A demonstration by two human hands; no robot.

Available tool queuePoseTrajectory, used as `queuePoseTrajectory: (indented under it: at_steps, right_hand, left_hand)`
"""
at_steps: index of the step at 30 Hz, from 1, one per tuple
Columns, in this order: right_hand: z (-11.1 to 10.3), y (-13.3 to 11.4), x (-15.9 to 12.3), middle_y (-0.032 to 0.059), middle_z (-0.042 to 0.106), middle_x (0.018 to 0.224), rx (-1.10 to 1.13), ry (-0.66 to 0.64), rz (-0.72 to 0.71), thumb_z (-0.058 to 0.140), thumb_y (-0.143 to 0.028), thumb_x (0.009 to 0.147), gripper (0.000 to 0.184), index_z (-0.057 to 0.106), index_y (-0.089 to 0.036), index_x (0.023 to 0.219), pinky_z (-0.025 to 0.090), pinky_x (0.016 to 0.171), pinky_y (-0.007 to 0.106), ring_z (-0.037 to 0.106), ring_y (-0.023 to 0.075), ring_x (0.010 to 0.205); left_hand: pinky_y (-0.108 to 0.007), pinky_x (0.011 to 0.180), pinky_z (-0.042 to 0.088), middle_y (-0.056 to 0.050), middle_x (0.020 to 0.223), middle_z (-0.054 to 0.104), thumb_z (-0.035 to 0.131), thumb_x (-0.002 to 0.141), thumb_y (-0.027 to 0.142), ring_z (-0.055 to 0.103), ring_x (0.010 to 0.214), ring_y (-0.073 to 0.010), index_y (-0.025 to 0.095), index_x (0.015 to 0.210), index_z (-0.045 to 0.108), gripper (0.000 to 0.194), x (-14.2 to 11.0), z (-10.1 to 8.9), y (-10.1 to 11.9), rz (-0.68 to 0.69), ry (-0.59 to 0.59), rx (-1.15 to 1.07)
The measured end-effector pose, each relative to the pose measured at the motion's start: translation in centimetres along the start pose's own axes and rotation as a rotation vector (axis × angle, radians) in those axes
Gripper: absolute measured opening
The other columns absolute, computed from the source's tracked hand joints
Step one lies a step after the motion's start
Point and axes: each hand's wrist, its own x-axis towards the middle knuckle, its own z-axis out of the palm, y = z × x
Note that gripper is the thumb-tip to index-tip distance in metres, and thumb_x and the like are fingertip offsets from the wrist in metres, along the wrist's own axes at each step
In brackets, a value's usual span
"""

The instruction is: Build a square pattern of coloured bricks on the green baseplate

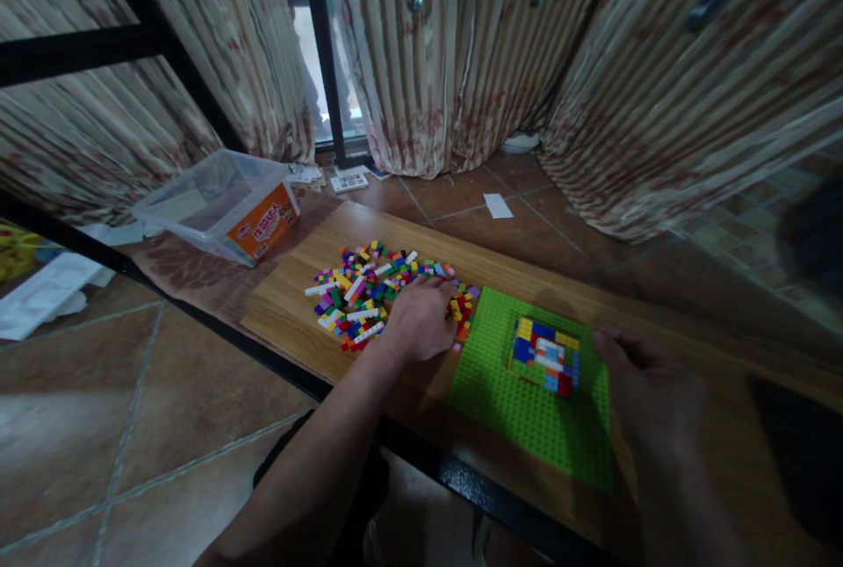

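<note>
My left hand [425, 317] reaches into a spread pile of small coloured toy bricks [362, 286]. Its fingers curl down among the bricks at the pile's right side, and their tips are hidden. Right of the pile lies a green studded baseplate [520, 427]. On it sits a low, roughly square build [545, 356] of yellow, blue, red and white bricks, with a white and light blue middle. At the plate's far right corner is my right hand [649, 383], somewhat blurred, its fingers bent and closed at the edge.
The wooden board [303, 277] lies on a narrow, black-framed table [454, 470]. A clear plastic bin [217, 198] with an orange label stands at the left end. A dark flat object [800, 444] lies at the right. Curtains [408, 67] hang behind, and paper [498, 205] lies on the tiled floor.
</note>
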Motion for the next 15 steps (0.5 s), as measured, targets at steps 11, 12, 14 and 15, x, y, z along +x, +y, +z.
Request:
queuePoseTrajectory:
  at_steps: [11, 12, 14, 15]
  right_hand:
    - [0.47, 0.0, -0.25, 0.0041, 0.072, 0.077, 0.028, -0.014, 0.005, 0.07, -0.044, 0.068, 0.029, 0.073, -0.019, 0.082, 0.051, 0.066, 0.034, 0.066, 0.0212, 0.071]
    - [0.51, -0.1, -0.3, 0.0041, 0.072, 0.077, 0.02, -0.013, -0.002, 0.07, -0.044, 0.068, 0.028, 0.073, -0.019, 0.082, 0.051, 0.066, 0.034, 0.066, 0.0212, 0.07]
    - [0.57, -0.27, -0.38, 0.0039, 0.073, 0.076, 0.004, -0.018, -0.017, 0.069, -0.043, 0.069, 0.027, 0.073, -0.019, 0.082, 0.051, 0.065, 0.034, 0.066, 0.0212, 0.07]
    - [0.6, -0.29, -0.39, 0.0038, 0.073, 0.076, -0.005, -0.027, -0.019, 0.069, -0.043, 0.07, 0.027, 0.073, -0.019, 0.082, 0.051, 0.066, 0.034, 0.066, 0.0213, 0.07]
  left_hand:
    - [-0.037, 0.094, 0.049, -0.009, 0.104, 0.07, 0.055, 0.078, 0.02, 0.062, 0.101, -0.0252, 0.018, 0.104, 0.066, 0.028, -0.08, 0.25, -0.25, -0.018, 0.007, 0.045]
    - [-0.037, 0.094, 0.049, -0.009, 0.105, 0.07, 0.056, 0.078, 0.021, 0.062, 0.101, -0.0255, 0.018, 0.105, 0.066, 0.029, -0.09, 0.28, -0.18, -0.02, 0.01, 0.05]
    - [-0.039, 0.094, 0.049, -0.01, 0.107, 0.069, 0.057, 0.079, 0.024, 0.062, 0.101, -0.0262, 0.017, 0.108, 0.066, 0.031, -0.1, 0.36, -0.03, -0.015, 0.014, 0.055]
    - [-0.039, 0.094, 0.049, -0.01, 0.108, 0.068, 0.057, 0.079, 0.025, 0.061, 0.102, -0.0264, 0.017, 0.109, 0.065, 0.033, -0.08, 0.42, 0.04, -0.01, 0.014, 0.056]
